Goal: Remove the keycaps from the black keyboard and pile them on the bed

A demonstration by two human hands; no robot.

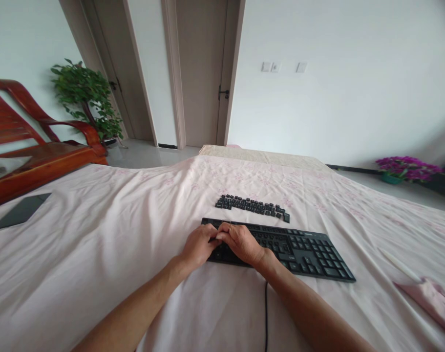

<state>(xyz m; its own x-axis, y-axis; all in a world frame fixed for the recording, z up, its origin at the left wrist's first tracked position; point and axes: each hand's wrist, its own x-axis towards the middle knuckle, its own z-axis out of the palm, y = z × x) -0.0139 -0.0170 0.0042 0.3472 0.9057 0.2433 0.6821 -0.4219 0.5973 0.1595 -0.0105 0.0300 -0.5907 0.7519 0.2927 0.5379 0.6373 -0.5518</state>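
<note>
A black keyboard [306, 259] lies at a slant on the cloth, many keycaps gone from its letter area and its number pad still capped. Over its left end, my left hand [199, 244] has its fingers curled and pressed together. My right hand [242, 242] reaches over the same end, with fingertips bunched against the left hand's. Both hands are closed, and anything between the fingertips is hidden. Just behind the keyboard, loose black keycaps [249, 205] are laid out in rows.
A pale pink floral cloth [134, 234] covers the wide surface. A flat dark tablet-like object [22, 211] lies at left, and a pink item [429, 298] with a pale strip at right. The keyboard's black cable [266, 313] runs toward me. A wooden bench [53, 156] stands beyond, left.
</note>
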